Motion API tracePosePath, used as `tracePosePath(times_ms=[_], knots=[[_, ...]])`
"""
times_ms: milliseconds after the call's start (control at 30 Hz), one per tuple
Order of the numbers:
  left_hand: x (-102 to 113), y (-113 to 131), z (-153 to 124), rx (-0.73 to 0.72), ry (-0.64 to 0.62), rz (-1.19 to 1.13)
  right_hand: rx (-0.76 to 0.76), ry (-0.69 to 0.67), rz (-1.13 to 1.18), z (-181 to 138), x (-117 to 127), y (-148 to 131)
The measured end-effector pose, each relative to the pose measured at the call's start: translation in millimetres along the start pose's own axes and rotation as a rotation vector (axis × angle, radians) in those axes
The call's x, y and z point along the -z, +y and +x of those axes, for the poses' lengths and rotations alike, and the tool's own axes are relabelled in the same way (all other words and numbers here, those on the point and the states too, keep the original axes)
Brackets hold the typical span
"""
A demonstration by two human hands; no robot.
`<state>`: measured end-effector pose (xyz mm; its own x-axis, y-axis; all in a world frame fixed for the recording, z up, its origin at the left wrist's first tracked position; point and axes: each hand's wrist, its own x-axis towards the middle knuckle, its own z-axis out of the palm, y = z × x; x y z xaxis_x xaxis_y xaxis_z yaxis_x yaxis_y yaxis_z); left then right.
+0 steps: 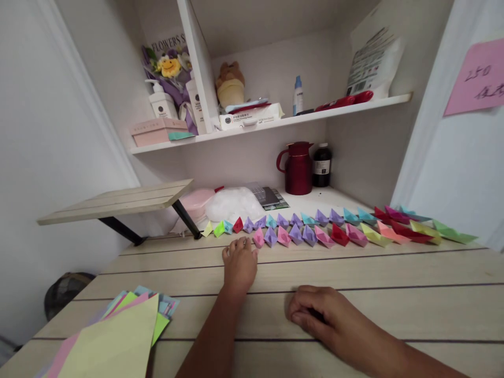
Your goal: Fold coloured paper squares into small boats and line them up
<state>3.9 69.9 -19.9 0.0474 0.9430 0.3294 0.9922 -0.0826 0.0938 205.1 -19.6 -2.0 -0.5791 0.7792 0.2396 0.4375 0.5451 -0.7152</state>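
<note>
Small folded paper boats in many colours stand in two rows along the back of the wooden tabletop. At the left end of the front row, a pink paper boat (258,239) stands right beside my left hand (240,265). That hand lies palm down with its bent fingers a little apart; I see nothing in it, though the space under the palm is hidden. A red paper boat (238,225) is just beyond its fingertips. My right hand (318,312) rests on the table in a loose fist, with nothing visible inside, nearer to me than the boats.
Coloured paper sheets (114,336) lie stacked at the front left. A small raised wooden shelf (118,202) on black legs stands at the left. Behind the boats are a white plastic bag (234,205), a dark red jug (298,168) and a dark bottle (322,165).
</note>
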Motion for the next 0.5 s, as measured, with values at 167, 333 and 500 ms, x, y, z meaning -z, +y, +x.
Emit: tracePosePath(times_ms=[167,333,500], knots=[[0,2,-4,0.002,0.005,-0.010,0.015,0.021,-0.013,0,2,-3],[5,7,-22,0.023,-0.001,-0.015,0.019,0.047,-0.056,2,1,-5],[14,12,-59,0.082,-0.039,-0.003,0.068,0.040,-0.236,2,-6,-4]])
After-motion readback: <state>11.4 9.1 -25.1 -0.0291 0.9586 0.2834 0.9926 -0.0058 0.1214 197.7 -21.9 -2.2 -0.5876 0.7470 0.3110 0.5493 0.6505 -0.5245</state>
